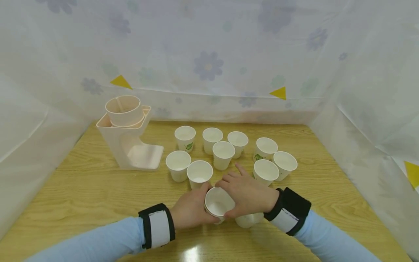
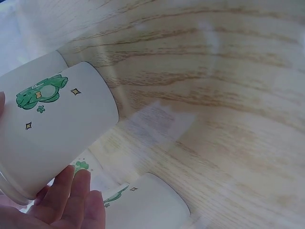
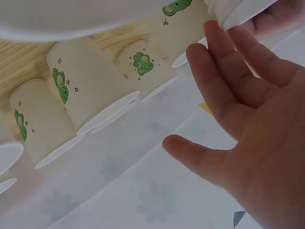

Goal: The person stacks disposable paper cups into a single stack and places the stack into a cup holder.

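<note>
Nested white paper cups (image 1: 216,201) are held near the front of the table, mouth up, with more than one rim showing. My left hand (image 1: 191,208) grips them from the left, thumb and fingers round the side. My right hand (image 1: 250,193) spans the mouth, thumb at the near rim and fingertips at the far rim, with the little finger sticking out. A green cartoon animal is printed on the held cup (image 2: 71,109) in the left wrist view. Another white cup (image 1: 247,221) is partly hidden under my right hand.
Several upright paper cups (image 1: 223,154) stand across the middle of the wooden table (image 1: 98,203). A pale pink machine-like stand (image 1: 126,136) with a round bowl on top is at the back left. Flower-patterned white sheeting (image 1: 173,54) encloses the back and sides.
</note>
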### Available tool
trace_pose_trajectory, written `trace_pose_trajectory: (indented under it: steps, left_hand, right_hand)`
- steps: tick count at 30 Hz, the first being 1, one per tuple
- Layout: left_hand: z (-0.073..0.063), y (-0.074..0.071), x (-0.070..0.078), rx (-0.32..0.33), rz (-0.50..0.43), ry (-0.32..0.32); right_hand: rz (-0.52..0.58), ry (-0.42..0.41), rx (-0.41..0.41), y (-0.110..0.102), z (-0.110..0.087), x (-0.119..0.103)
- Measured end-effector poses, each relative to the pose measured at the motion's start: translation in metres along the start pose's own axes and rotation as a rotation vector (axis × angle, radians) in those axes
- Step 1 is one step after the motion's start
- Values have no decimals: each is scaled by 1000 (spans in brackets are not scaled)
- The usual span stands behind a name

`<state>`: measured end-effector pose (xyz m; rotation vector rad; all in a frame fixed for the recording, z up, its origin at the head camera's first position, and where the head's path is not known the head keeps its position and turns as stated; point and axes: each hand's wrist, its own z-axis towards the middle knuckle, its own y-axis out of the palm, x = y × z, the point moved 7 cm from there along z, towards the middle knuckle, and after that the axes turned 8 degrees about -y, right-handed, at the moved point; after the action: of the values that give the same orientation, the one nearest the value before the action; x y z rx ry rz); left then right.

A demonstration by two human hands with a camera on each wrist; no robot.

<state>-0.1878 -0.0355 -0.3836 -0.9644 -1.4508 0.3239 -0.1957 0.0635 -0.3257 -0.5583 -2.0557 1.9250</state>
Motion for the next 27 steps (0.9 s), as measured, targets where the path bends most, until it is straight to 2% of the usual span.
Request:
trace_pose_trajectory:
  steps: [10, 16, 27]
  left_hand:
    - [0, 0, 0, -2, -4, -12]
    - [0, 0, 1, 8, 6, -10]
    - [0, 0, -1, 10, 6, -21]
  right_hand:
    - [50, 30, -11, 5, -3, 4]
    - [60, 78, -16, 3, -13, 10]
    - [18, 160, -132, 8, -43, 24]
